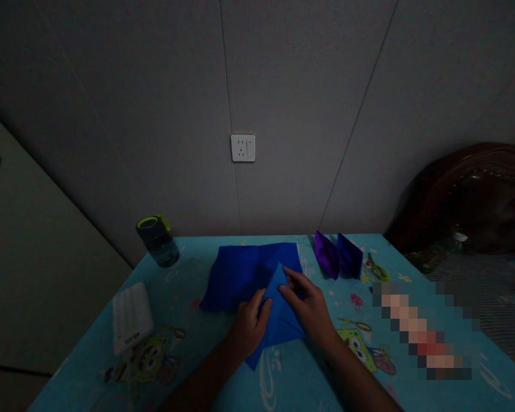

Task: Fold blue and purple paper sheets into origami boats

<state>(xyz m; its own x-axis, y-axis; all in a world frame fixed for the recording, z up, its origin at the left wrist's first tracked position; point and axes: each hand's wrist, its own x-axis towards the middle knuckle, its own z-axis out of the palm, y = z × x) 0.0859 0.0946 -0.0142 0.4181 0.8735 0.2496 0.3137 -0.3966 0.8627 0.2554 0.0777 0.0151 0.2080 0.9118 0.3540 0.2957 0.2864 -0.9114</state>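
Between my two hands is a folded sheet of blue paper (278,320), its narrow point tilted up and away from me. My left hand (251,323) grips the paper's left edge, thumb on the near face. At the right edge, close to the point, my right hand (306,300) pinches the paper between thumb and fingers. Behind it a darker blue sheet (244,272) lies on the table, partly covered by the held paper. Farther right stand a purple folded paper piece (327,256) and a dark blue folded paper piece (350,256), side by side.
The table has a light blue cartoon-print cover (206,366). A water bottle (158,243) stands back left, with a white power strip (132,317) nearer. Yellow-handled scissors (378,269) lie back right, before a blurred-out patch (424,332). A wall with a socket (243,148) rises behind.
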